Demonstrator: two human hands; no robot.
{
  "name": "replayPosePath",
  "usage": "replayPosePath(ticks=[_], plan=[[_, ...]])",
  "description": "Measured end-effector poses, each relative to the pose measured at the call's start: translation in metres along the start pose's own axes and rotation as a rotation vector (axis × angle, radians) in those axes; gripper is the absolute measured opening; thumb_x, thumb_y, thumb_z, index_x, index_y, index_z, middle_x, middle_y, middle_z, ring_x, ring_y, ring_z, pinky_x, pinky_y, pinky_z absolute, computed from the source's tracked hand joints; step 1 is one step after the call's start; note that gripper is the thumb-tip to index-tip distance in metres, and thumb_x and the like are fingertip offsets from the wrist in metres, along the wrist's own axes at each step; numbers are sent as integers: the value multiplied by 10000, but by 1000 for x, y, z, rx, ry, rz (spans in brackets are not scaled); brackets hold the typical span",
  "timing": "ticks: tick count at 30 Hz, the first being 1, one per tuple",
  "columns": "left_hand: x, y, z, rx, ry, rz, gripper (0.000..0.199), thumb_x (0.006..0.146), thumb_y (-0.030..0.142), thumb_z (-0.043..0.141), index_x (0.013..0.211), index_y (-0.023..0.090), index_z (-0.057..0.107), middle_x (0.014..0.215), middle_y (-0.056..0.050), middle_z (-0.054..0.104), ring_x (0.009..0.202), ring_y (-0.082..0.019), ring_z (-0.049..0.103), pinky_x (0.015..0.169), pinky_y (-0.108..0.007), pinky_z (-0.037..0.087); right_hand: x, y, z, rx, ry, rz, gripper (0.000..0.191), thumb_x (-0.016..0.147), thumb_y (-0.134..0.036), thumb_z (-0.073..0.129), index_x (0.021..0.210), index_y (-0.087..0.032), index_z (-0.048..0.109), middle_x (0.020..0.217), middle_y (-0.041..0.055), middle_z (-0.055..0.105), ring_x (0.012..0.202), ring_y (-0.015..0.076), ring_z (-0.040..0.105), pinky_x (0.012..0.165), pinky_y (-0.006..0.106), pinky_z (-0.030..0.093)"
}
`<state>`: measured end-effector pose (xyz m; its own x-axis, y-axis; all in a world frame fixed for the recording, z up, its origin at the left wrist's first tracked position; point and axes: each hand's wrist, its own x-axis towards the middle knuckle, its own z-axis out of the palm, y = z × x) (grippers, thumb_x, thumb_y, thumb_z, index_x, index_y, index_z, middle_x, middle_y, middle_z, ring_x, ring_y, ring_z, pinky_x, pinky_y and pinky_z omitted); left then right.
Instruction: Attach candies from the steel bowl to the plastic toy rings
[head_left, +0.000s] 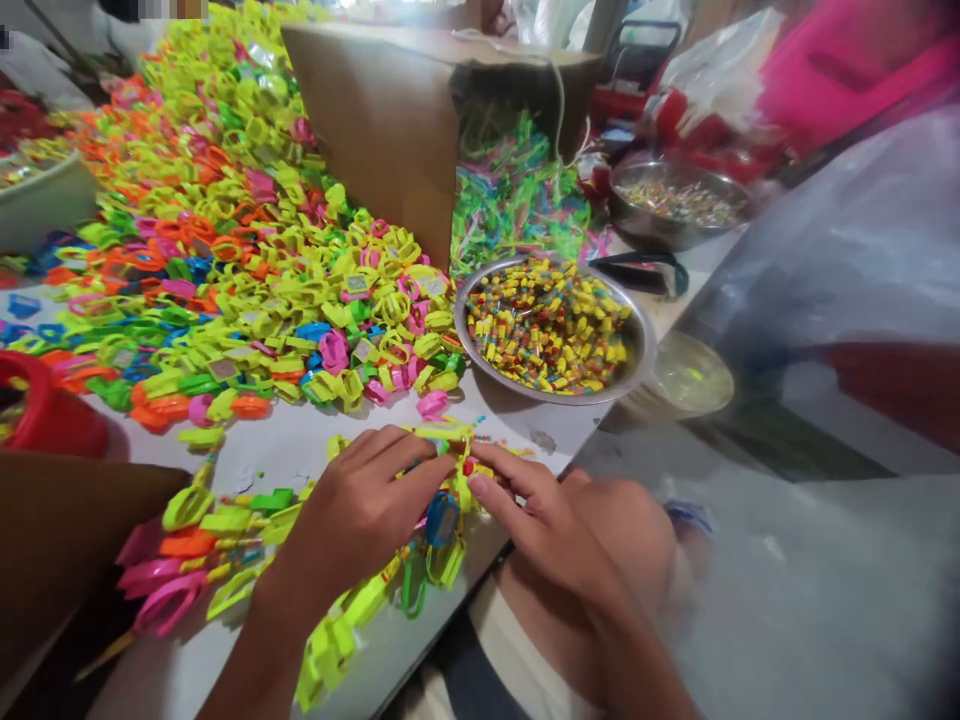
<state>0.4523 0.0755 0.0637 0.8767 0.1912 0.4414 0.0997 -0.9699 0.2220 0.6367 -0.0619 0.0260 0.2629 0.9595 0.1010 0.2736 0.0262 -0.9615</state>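
Both hands meet over the table's front edge, around a yellow-green plastic toy piece (466,436) with a small red bit beside it. My left hand (367,490) is closed, thumb and fingers pinching the piece from the left. My right hand (536,500) pinches from the right, its thumb and forefinger close to the red bit; the exact contact is partly hidden. Below them lies a blue watch-shaped toy piece (442,519) among yellow-green ones. More joined plastic pieces (328,652) lie under and beside my left forearm.
A large heap of bright plastic pieces (247,250) covers the table's left and back. A metal bowl (649,350) holds small yellow, striped bits. Behind stands a cardboard box (375,130). Another metal bowl (637,228), a red container (64,405) and a plastic bag (847,270) surround the work area.
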Motion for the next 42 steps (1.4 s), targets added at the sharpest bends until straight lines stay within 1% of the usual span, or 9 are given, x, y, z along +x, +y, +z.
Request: replayPosePath(ticks=[10,19,26,29,31,33,36,39,42], plan=[[4,0,5,44,-72,112,237,1086,152,548,1269,121,694,1157,-129,764,1128,-298,649,925,-445,477,-4,5,-20,-41,-77,-16,272,1103,-373,595,1284,-280,775,1128,28,820,1068,212,767,866,292,611],[7,27,11,48,-114,112,219,1043,110,622,1238,162,707,1106,-89,780,1028,-257,646,873,-420,452,-29,5,-36,10,-54,-18,289,1087,-348,608,1312,-257,764,1078,23,815,1030,203,760,859,284,585],[1,46,3,102,-108,81,201,1057,138,616,1212,219,715,1054,-37,795,904,-219,636,802,-392,431,-29,-1,-35,23,-113,-50,330,1114,-390,547,1002,-202,794,939,33,790,864,191,713,769,282,537],[-19,36,-1,167,-43,-22,150,1048,156,645,1163,214,722,1059,-44,808,933,-220,686,841,-387,470,-4,-8,-41,-99,-203,-103,346,1125,-461,523,1137,-226,777,1115,59,802,989,216,724,871,316,552],[-41,25,1,204,52,-161,116,1041,188,669,1143,199,723,1065,-58,815,956,-222,718,901,-384,518,28,-13,-53,-380,-164,-89,395,1131,-522,489,1326,-264,715,1328,89,759,1165,253,708,981,364,546],[-64,16,6,252,138,-321,121,1041,228,669,1136,184,730,1056,-79,819,977,-236,744,926,-382,557,66,-14,-70,-812,-91,66,457,1142,-550,415,1385,-263,675,1384,129,733,1204,292,705,975,396,554],[-94,13,15,376,112,-551,159,1049,292,634,1099,206,758,1050,-84,825,980,-260,763,858,-364,579,120,-2,-92,-992,-62,265,353,1099,-392,546,1249,-140,742,1301,242,739,1185,390,717,971,491,552],[-109,21,16,379,18,-681,192,1055,322,603,1046,243,777,1038,-57,821,916,-231,762,772,-313,553,150,19,-102,-1067,-111,413,305,1026,-325,700,1248,-119,735,1293,211,731,1150,345,726,981,519,582],[-105,24,6,314,78,-722,246,1074,354,570,996,229,766,991,-50,805,789,-189,718,739,-294,511,155,40,-106,-1104,-151,465,375,1034,-385,720,1329,-156,687,1329,134,705,1147,268,713,1000,496,602]])
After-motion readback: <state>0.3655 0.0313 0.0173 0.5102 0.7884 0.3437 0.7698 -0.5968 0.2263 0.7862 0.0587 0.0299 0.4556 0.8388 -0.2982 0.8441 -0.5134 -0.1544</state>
